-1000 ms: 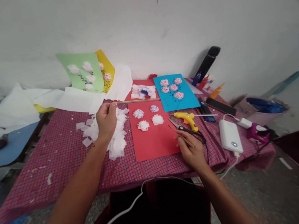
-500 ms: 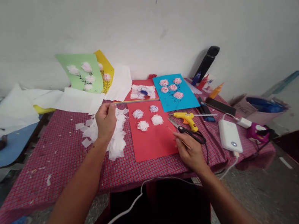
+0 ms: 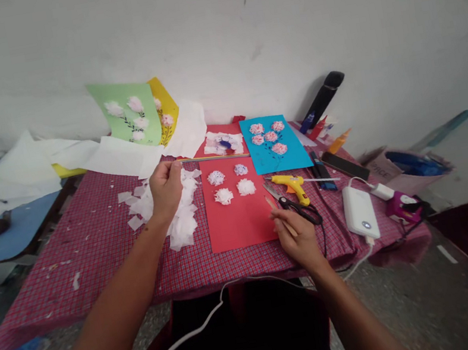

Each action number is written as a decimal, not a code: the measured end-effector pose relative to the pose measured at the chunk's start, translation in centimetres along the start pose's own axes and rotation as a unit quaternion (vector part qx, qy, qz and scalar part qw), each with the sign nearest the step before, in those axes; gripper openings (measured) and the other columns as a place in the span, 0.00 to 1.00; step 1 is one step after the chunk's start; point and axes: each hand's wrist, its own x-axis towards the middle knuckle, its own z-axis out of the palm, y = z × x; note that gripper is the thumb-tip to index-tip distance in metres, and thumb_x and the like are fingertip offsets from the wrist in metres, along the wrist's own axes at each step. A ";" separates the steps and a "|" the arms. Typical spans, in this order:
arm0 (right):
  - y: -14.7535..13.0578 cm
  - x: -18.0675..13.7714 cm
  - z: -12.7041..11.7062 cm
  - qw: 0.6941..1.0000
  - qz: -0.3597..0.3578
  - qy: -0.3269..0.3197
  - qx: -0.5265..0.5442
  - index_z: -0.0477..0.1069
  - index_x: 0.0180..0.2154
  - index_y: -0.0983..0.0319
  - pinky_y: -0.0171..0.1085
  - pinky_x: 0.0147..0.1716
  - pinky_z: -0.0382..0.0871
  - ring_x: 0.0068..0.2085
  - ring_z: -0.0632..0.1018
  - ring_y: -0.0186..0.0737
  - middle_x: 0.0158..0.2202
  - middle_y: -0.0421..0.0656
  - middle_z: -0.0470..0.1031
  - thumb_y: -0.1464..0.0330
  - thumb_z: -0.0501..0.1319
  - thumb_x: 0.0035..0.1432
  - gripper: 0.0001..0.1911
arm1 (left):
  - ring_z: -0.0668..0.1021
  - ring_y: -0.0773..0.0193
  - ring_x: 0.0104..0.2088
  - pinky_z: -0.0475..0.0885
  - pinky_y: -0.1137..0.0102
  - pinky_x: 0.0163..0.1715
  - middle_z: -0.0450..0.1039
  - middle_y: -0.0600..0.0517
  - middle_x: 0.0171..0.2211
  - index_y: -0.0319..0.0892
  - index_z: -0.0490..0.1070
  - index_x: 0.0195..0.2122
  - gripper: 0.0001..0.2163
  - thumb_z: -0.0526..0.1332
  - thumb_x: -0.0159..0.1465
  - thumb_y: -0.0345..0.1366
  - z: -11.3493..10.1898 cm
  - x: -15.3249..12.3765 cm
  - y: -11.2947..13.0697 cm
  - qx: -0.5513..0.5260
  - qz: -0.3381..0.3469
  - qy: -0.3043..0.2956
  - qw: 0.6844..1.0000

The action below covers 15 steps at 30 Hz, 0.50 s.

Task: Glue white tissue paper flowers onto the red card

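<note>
Left hand: raised at centre frame, fingers curled, grip cannot be told, over a loose heap of white tissue paper. Right hand: closed on a thin wooden stick, lower right of centre, at the edge of a red card sheet, just beside black-handled scissors. On the sheet: four white tissue flowers. Nearby: yellow glue gun, blue card with pink flowers, white power bank
</note>
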 end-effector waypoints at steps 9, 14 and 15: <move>-0.5 0.2 -0.3 1.000 -0.009 -0.001 -0.021 0.76 0.48 0.58 0.42 0.44 0.78 0.41 0.83 0.43 0.41 0.45 0.83 0.71 0.59 0.68 0.10 | 0.65 0.69 0.23 0.60 0.72 0.20 0.62 0.56 0.21 0.44 0.68 0.27 0.12 0.62 0.68 0.38 -0.1 0.0 0.1 0.008 0.000 -0.007 1.000; -0.5 0.4 -0.2 0.999 -0.025 -0.007 -0.023 0.76 0.48 0.58 0.42 0.45 0.77 0.43 0.83 0.43 0.41 0.44 0.82 0.73 0.59 0.68 0.10 | 0.65 0.69 0.22 0.59 0.72 0.20 0.62 0.56 0.22 0.44 0.68 0.27 0.12 0.62 0.68 0.40 -0.1 -0.1 0.0 0.009 -0.002 -0.008 1.000; -0.5 0.4 -0.2 0.999 -0.026 -0.009 -0.022 0.75 0.48 0.58 0.42 0.46 0.77 0.43 0.83 0.43 0.41 0.44 0.82 0.73 0.59 0.68 0.10 | 0.65 0.69 0.22 0.59 0.71 0.20 0.62 0.56 0.22 0.44 0.68 0.28 0.12 0.62 0.68 0.40 -0.1 -0.1 0.1 0.010 -0.004 -0.009 1.000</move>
